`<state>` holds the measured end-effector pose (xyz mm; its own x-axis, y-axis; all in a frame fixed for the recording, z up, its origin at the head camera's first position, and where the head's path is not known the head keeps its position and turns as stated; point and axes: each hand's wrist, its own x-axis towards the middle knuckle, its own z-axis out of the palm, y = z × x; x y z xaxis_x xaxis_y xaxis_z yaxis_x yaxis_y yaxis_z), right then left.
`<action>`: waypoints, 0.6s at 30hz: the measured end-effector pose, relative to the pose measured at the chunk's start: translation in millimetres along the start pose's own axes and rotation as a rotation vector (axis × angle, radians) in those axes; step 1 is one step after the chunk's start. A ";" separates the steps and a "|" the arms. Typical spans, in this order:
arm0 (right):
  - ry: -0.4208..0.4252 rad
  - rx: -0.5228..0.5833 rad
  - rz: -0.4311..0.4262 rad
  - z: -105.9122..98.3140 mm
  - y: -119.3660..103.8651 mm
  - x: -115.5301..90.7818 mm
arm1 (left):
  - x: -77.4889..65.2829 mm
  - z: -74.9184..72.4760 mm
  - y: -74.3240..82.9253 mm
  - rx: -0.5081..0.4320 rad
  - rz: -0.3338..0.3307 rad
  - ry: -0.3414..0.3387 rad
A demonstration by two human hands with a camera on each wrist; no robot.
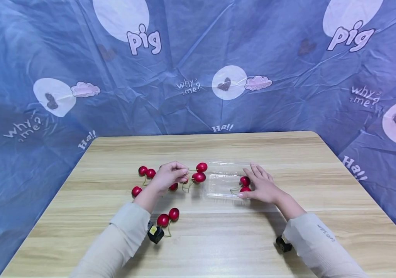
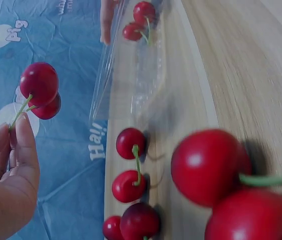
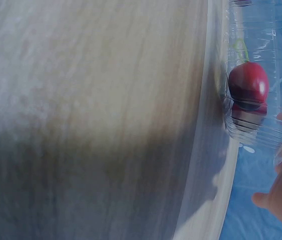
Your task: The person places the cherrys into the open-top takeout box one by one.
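Observation:
My left hand (image 1: 170, 177) pinches the thin green stems of a pair of red cherries (image 2: 39, 82) between thumb and fingertips. In the head view these cherries hang at the left end of a clear plastic box (image 1: 220, 181), raised above the table in the left wrist view. My right hand (image 1: 262, 185) holds the box's right end, its thumb at the near side and its fingers spread toward the far side. Inside the box, by this hand, lies another pair of cherries (image 3: 248, 82) with stems.
Several cherries (image 1: 143, 170) lie on the wooden table (image 1: 219, 239) around and behind my left hand. Another cherry pair (image 1: 163, 220) sits nearer, beside the black wrist camera (image 1: 155, 234). A blue printed cloth (image 1: 184, 108) hangs behind the table.

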<state>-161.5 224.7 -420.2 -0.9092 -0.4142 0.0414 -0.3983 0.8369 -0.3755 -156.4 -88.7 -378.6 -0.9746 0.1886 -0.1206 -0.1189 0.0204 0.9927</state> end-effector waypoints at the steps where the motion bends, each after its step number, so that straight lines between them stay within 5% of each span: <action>1: -0.001 0.000 -0.001 0.1 0.1 0.0 | 0.5 2.3 0.3 -0.001 -0.004 0.001; 18: -0.010 0.009 0.001 -1.2 0.7 0.9 | 18.1 40.9 -4.7 -0.001 -0.004 -0.092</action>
<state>-162.7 225.4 -419.3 -0.9082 -0.4174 0.0317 -0.3965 0.8337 -0.3843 -165.7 -45.3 -385.3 -0.9526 0.2776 -0.1243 -0.1233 0.0208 0.9921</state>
